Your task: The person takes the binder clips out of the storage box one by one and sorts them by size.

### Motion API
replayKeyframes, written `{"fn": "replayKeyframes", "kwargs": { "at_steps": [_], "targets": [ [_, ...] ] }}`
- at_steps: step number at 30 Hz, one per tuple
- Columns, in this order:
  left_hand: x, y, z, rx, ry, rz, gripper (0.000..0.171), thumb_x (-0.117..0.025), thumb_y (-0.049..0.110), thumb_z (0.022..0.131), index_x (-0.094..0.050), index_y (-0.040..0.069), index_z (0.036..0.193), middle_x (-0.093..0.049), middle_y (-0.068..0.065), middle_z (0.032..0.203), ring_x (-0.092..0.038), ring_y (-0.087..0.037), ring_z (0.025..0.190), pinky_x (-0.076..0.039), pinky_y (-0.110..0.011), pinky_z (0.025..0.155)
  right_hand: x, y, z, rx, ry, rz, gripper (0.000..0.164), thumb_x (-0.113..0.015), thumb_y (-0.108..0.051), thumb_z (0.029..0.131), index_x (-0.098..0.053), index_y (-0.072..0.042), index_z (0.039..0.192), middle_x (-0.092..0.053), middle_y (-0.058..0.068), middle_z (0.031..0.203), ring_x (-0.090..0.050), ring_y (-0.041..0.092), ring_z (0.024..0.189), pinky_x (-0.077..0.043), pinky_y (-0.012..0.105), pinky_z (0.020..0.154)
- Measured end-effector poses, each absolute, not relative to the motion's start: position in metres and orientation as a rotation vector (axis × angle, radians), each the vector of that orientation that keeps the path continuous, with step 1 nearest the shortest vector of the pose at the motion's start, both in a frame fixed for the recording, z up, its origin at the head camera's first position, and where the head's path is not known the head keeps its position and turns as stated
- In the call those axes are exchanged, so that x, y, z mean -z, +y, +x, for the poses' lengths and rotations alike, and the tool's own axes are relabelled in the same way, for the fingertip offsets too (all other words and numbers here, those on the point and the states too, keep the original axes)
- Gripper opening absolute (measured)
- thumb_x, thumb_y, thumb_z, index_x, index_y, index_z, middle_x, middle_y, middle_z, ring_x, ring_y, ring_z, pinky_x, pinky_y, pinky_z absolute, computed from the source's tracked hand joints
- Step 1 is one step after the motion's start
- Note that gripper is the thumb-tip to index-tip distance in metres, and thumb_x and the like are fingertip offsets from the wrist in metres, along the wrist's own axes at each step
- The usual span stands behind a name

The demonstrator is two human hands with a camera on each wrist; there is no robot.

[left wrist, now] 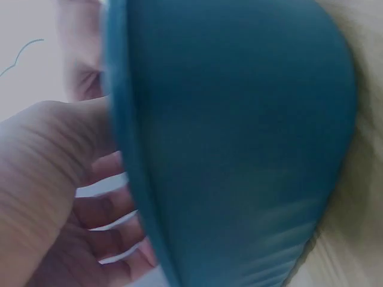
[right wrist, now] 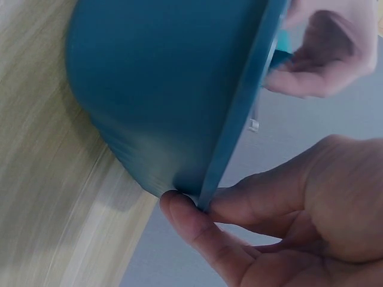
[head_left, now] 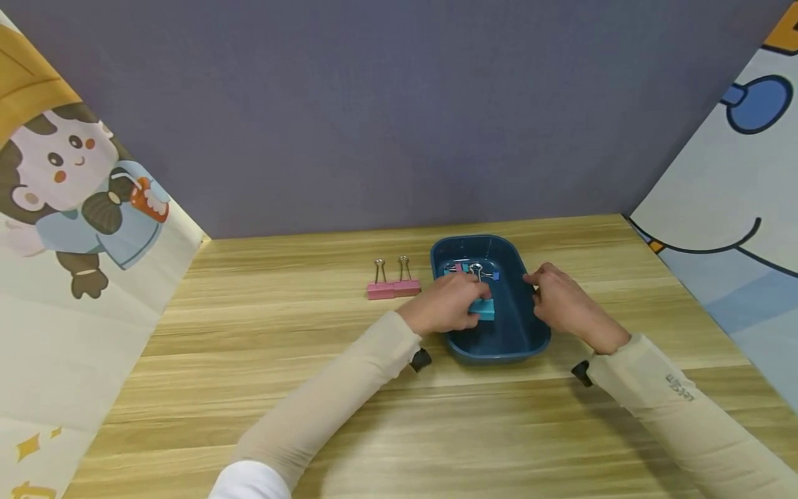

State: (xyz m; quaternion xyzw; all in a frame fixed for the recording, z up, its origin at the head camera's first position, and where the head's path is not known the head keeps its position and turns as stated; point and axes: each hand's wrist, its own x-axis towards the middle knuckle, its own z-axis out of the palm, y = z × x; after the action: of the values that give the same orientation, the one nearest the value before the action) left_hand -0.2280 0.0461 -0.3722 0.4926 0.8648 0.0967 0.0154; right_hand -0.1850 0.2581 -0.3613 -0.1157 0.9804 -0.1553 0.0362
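A dark blue plastic tray [head_left: 511,333] with raised walls stands on the table. My left hand [head_left: 450,303] reaches over its left rim and grips a turquoise binder clip [head_left: 485,310] inside. At the tray's right wall, my right hand [head_left: 561,301] pinches the rim between thumb and fingers, seen closely in the right wrist view at the fingertips [right wrist: 182,209]. Beyond the left hand, several small binder clips [head_left: 492,276] lie in the tray's far end, partly hidden by that hand. The tray's outer wall [left wrist: 239,131] fills most of the left wrist view and hides the clip there.
Two pink binder clips [head_left: 394,289] stand side by side on the wooden table [head_left: 280,333], left of the tray, their wire handles upward. A grey-purple panel [head_left: 399,125] rises behind the table. Cartoon-printed panels [head_left: 81,180] flank it on both sides.
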Motion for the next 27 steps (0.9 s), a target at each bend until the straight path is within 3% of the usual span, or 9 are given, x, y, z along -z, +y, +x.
{"fn": "replayKeyframes", "kwargs": {
  "at_steps": [21,27],
  "targets": [
    [0.352,0.002,-0.228,-0.641,2.747,1.535,0.026,-0.072,0.015,0.084,-0.068,0.007,0.108,-0.061,0.000,0.109,-0.051,-0.013,0.099,-0.041,-0.018,0.086,0.362,0.257,-0.185,0.453,3.004,-0.335,0.041,-0.050,0.010,0.082,-0.050,0.018,0.123,-0.049,0.030,0.110,-0.055,0.033,0.088,-0.046,0.044,0.076],
    [0.353,-0.019,-0.234,-0.649,2.797,1.527,0.022,-0.072,0.015,0.083,-0.069,0.006,0.103,-0.063,0.000,0.102,-0.054,-0.011,0.089,-0.044,-0.021,0.081,0.360,0.257,-0.185,0.446,2.988,-0.317,0.042,-0.050,0.010,0.083,-0.049,0.018,0.124,-0.048,0.030,0.111,-0.055,0.032,0.088,-0.046,0.043,0.075]
  ]
}}
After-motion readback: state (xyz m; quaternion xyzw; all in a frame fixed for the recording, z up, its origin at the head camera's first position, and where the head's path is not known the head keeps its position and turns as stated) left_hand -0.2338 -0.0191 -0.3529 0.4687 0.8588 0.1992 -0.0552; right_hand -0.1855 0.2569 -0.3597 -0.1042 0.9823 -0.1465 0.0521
